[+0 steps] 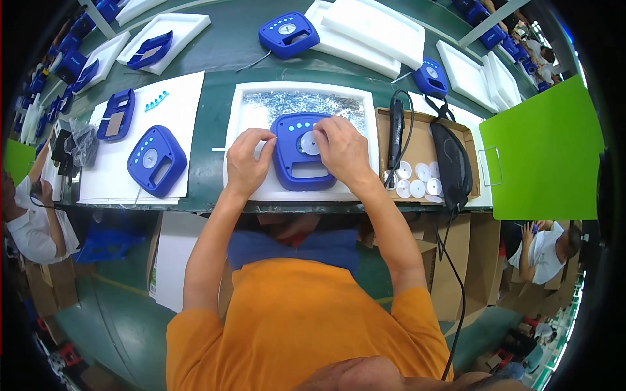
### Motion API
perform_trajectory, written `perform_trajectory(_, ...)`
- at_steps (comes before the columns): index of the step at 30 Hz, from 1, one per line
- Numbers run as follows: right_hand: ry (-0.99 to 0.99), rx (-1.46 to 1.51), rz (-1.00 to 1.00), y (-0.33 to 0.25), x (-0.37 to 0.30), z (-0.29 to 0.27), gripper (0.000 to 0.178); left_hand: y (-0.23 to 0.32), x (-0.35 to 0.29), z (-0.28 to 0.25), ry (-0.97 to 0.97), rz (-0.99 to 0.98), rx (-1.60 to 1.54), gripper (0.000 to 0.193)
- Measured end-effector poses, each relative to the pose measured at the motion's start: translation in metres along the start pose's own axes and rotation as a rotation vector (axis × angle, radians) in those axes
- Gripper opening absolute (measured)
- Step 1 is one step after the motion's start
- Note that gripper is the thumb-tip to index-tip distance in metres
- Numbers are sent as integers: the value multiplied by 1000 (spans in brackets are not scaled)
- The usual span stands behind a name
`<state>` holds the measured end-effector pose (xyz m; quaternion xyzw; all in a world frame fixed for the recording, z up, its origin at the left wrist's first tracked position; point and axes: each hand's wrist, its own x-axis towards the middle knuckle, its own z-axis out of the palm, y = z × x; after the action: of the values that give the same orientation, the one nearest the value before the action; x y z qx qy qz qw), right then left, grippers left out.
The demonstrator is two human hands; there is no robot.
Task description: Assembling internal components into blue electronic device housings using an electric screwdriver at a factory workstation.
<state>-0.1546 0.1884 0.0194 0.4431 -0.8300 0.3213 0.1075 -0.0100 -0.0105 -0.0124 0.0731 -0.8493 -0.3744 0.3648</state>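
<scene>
Left hand, right hand at one blue casing, perhaps seven discs

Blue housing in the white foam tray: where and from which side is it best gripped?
Probably by the near bar of the blue housing, from the person's side: the wide slot behind it looks open, leaving room to hook around. The housing lies flat in the white foam tray, and the left hand and right hand leave most of that bar uncovered.
</scene>
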Motion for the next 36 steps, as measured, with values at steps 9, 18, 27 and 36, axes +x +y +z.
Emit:
perform_trajectory(9, 12, 21, 11, -3, 0, 8, 8, 0, 2, 2, 13, 19, 12, 6)
perform_trajectory(18, 157, -26, 69, 44, 9, -16, 7, -2, 0, 0, 15, 37, 26, 7)
perform_trajectory(27, -172, -384, 185, 95, 16, -42, 14, -2, 0, 2, 15, 29, 1, 6)
perform_trajectory(36, -201, -432, 112, 103, 15, -31, 10, -1, 0, 2, 28, 26, 4, 6)
